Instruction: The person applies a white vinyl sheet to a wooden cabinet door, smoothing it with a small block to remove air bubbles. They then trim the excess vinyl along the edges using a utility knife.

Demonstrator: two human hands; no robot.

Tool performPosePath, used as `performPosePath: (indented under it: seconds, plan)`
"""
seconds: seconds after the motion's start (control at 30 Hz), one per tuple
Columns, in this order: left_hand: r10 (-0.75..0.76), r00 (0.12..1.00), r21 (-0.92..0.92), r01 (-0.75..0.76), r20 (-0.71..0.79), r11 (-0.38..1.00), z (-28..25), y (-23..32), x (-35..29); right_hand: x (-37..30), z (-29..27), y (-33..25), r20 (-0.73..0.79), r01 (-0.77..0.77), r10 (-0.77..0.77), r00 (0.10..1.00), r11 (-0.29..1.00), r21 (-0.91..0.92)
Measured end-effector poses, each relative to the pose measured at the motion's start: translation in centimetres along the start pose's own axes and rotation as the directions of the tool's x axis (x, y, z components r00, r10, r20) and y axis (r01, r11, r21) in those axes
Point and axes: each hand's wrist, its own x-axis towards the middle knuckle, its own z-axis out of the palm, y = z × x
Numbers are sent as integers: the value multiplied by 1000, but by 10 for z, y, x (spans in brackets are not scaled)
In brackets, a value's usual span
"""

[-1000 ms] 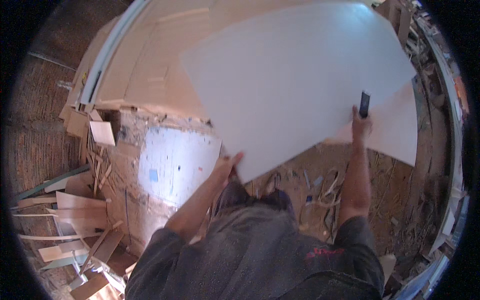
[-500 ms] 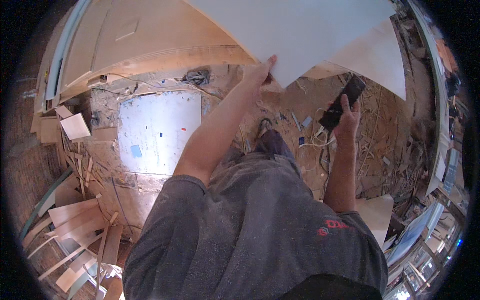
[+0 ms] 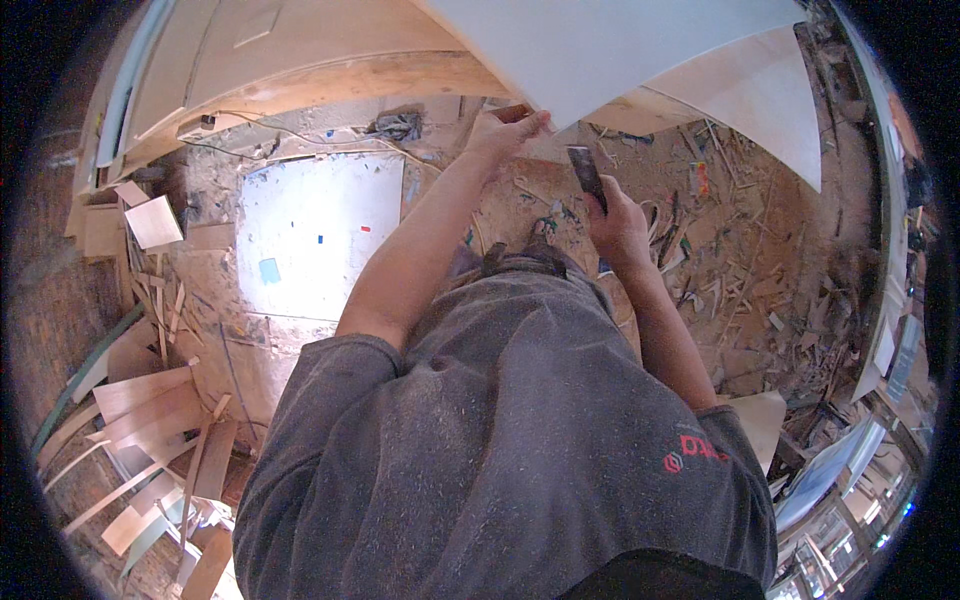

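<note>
My left hand (image 3: 502, 134) pinches the near corner of a large white sheet (image 3: 600, 50), which hangs over the bench edge. My right hand (image 3: 622, 228) is closed round a dark, flat, oblong block (image 3: 586, 172), now seen nearly edge-on, with a paler tip. Its exact kind is unclear. The block is just below the sheet's corner and apart from it. Under the white sheet, a second pale panel (image 3: 765, 105) sticks out to the right.
A wooden bench (image 3: 330, 85) spans the far side, with a cable (image 3: 300, 135) along its foot. Wood scraps (image 3: 740, 270) litter the floor at right. A white board (image 3: 325, 230) lies at left, and offcuts (image 3: 150, 400) are piled at lower left.
My right hand has brought the dark block leftward, toward the sheet's corner, and turned it edge-on. The sheet's corner has risen slightly, with my left hand still on it.
</note>
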Motion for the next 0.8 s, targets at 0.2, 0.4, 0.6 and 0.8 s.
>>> performPosePath:
  seconds: [0.2,0.4,0.6,0.8]
  plan:
    - [-2,1000,4,2,-26,1000,5,8,-10,15,10,1,37,36,-32,999,992,-122]
    - [-126,987,-141,111,-99,984,5,7,-7,24,5,-3,-14,60,-62,998,987,-148]
    - [-10,966,-141,-27,-258,990,-8,-9,11,24,-1,-13,16,37,-34,999,979,-198]
    - [-42,951,-267,-44,-306,963,-5,-11,13,28,-18,-33,98,-35,65,993,957,-287]
